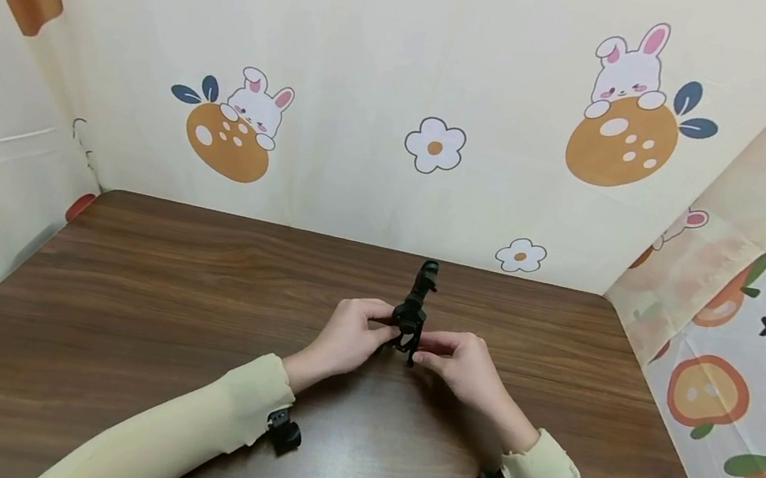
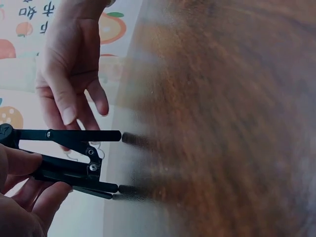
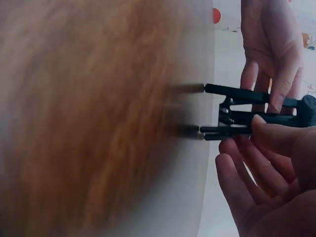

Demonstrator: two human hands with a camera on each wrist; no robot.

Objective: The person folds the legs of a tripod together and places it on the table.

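Observation:
A small black tripod stands upright near the middle of the table, its feet right at the tabletop. My left hand grips it from the left side, with thumb and fingers around its lower body. In the left wrist view, one tripod leg is spread away from the others, and a small metal-riveted brace links them. My right hand is at the tripod's right side. Its fingers are loosely spread beside the legs, and the thumb overlaps the tripod in the right wrist view.
The brown wood-grain table reaches back to a cream curtain printed with rabbits and flowers. Printed sheets also hang at left and right. Small black cameras are strapped at both wrists, below the pale yellow sleeves.

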